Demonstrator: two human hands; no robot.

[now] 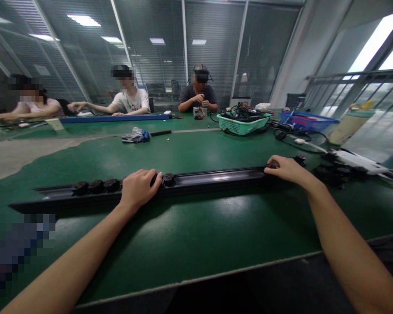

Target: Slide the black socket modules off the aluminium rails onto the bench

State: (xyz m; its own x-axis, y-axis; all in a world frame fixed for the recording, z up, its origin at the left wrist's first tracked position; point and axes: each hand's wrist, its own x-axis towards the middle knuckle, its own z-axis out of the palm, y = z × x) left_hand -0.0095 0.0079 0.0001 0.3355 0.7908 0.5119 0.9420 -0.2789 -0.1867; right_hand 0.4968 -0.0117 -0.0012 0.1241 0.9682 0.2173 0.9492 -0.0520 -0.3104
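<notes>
Black channel (216, 176) lies on the table (216, 235), seemingly part-filled; round parts (111, 185) sit in its left and middle, its right stretch bare; left hand (137, 187) curls over its middle, finger grip unclear; right hand's (286, 168) fingers apparently pinch a dark piece (274, 165) at its right end; loose parts (337, 171) lie beyond.

It is most likely an assembly workshop: a long, smooth green counter (216, 242) carries, back from its front edge, a narrow, glossy black trough (216, 178) set with chunky black parts (96, 186). Toward the far edge, right of middle, stands a pale-green perforated plastic basket (239, 127) heaped with dark cables (244, 111). Seated people (136, 101) line that edge before tall glass partitions (265, 52).
</notes>
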